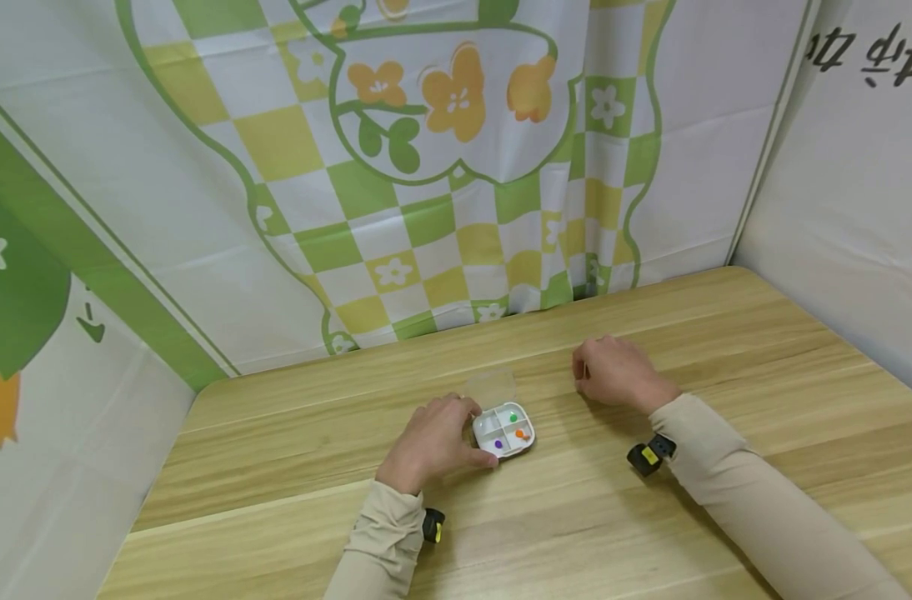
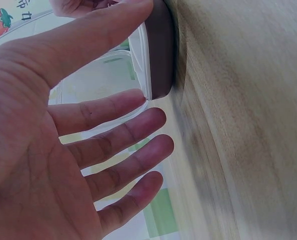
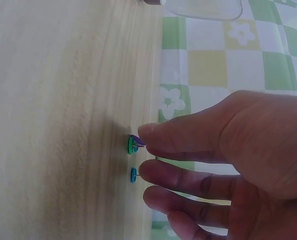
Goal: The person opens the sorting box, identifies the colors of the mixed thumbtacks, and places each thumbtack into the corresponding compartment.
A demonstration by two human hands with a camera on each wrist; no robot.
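My left hand holds a small white four-compartment box between thumb and index finger at its left side; the other fingers extend past it in the left wrist view. A transparent lid stands open behind the box. Inside lie a purple thumbtack, a green thumbtack and orange thumbtacks, one colour per compartment. My right hand is low over the table, thumb and index tips apart. Right at these tips in the right wrist view are a green thumbtack, a purple thumbtack and a blue thumbtack.
The wooden table meets a hanging cloth with green and yellow checks at its back edge. White printed cloth walls stand at both sides. Each wrist wears a black strap, the right one with a yellow mark.
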